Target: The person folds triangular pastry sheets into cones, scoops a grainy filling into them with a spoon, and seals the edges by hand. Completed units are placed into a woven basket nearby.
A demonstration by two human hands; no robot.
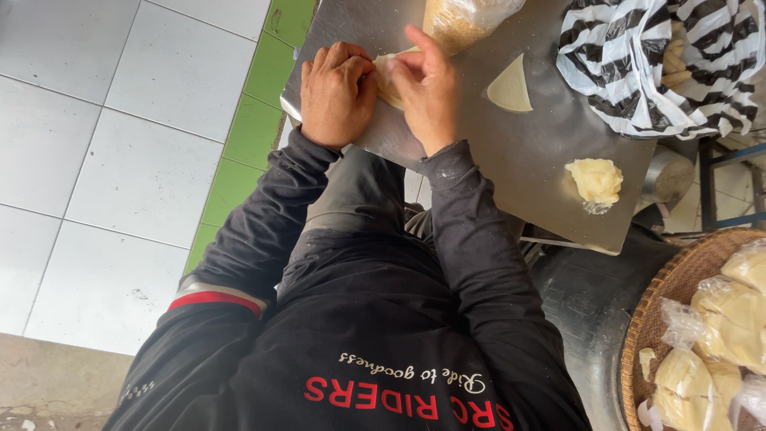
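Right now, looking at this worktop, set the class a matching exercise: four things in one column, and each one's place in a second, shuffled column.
Things:
1. Dough piece
2. Dough triangle
3. Dough lump
4. Wrapped packets

Places:
A. In the woven basket
B. Lying alone mid-tray, right of the hands
C. Between the left hand and right hand
D. Near the corner of the metal tray, beside the metal cup

Pairs: 1-C, 2-B, 3-D, 4-A
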